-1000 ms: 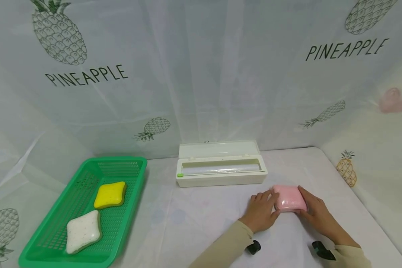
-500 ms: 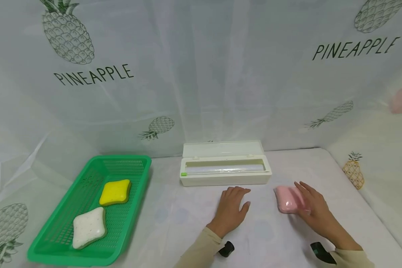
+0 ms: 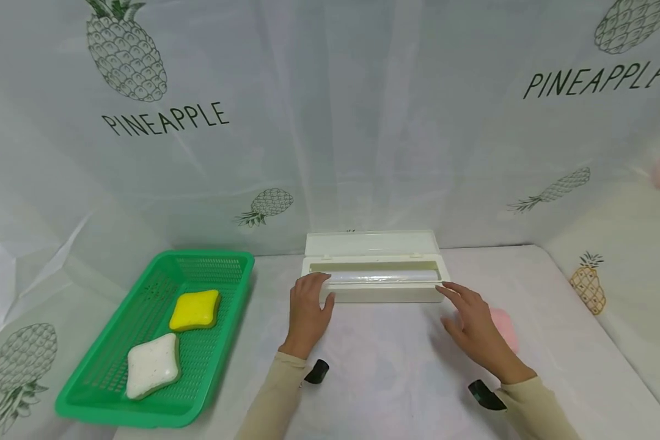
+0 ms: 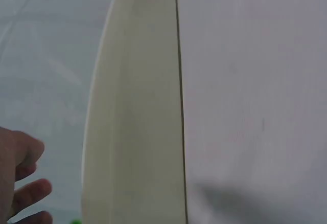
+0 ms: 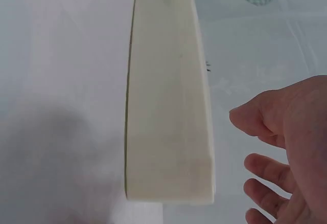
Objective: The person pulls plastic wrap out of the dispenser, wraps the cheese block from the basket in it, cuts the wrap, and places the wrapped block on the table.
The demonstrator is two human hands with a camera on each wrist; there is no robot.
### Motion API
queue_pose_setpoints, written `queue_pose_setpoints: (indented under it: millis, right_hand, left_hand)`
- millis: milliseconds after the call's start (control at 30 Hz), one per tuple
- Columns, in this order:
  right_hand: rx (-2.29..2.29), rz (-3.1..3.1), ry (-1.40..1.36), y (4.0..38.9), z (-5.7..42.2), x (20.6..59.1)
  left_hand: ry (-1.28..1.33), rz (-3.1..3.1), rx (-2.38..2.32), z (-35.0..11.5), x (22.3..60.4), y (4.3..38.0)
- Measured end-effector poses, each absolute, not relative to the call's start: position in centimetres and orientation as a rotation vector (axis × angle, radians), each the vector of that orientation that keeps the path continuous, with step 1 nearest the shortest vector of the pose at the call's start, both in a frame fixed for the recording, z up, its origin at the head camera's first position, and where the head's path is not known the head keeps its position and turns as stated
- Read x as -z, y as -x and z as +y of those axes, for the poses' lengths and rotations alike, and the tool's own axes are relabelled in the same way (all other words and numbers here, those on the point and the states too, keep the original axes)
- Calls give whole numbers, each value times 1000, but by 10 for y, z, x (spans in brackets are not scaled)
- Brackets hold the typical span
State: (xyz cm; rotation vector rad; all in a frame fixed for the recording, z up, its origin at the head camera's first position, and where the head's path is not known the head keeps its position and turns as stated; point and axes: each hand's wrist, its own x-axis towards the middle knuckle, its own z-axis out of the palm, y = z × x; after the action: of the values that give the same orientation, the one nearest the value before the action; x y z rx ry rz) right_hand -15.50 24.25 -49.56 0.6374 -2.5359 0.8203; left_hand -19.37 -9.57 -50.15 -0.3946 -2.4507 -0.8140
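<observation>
A white cling film dispenser box [image 3: 387, 296] sits at the back of the table with its lid [image 3: 371, 244] raised. The film roll [image 3: 385, 277] shows inside it. My left hand [image 3: 308, 311] is at the box's left front corner, fingers loosely bent over the edge and thumb apart. Near the right front corner is my right hand [image 3: 473, 324], fingers spread; whether they touch the box I cannot tell. Both wrist views show the long box wall [image 4: 145, 106] with the fingers beside it. A soft pink block [image 3: 504, 330], shiny in the earlier frames, lies partly hidden behind my right hand.
A green plastic basket [image 3: 195, 391] stands on the left, holding a yellow sponge-like block [image 3: 194, 310] and a white one [image 3: 153, 365]. A pineapple-print sheet [image 3: 363, 122] hangs behind and at the sides of the table.
My left hand let go of the pink block and moved left to the box's left end. My right hand then left the block and moved up and left to the right end.
</observation>
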Motion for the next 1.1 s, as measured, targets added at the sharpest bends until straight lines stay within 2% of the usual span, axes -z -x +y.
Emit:
queue_pose_setpoints:
  millis: [233,567,1100]
  right_hand:
    - [-725,-2597,-666,181,229,500]
    - [-624,-2630,-665,201,222,512]
    - [-806,-2573,-433,223,218,505]
  left_hand:
    - [441,-2563,680,-121,507,207]
    - [530,-2583,603,-128,508,214]
    - [527,-2593,507,-126,501,230]
